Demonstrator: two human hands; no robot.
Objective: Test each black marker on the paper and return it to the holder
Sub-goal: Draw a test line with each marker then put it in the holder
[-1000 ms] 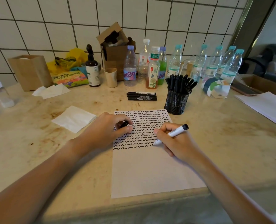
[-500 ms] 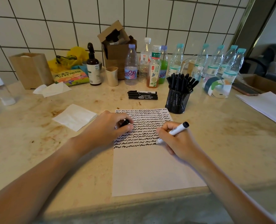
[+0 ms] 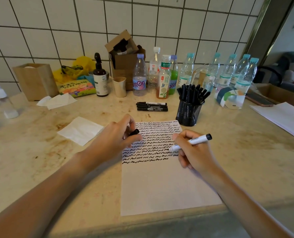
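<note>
A white sheet of paper (image 3: 163,186) lies on the counter, its upper half filled with rows of black squiggles. My right hand (image 3: 192,152) grips a white-bodied marker (image 3: 194,140), its tip near the right end of a squiggle row. My left hand (image 3: 115,140) rests on the paper's left edge and pinches a black cap (image 3: 134,132). A black mesh holder (image 3: 188,112) full of black markers stands just beyond the paper's top right corner. A few black markers (image 3: 151,106) lie side by side on the counter behind the paper.
A folded tissue (image 3: 81,130) lies left of the paper. Several bottles (image 3: 139,76), a cardboard box (image 3: 125,55), a pump bottle (image 3: 100,78) and a paper cup (image 3: 119,86) line the tiled wall. Another stack of white paper (image 3: 283,117) sits at the right.
My right hand has drawn the marker tip rightwards and slightly up along the squiggles. My left hand has lifted its fingers a little, showing more of the cap.
</note>
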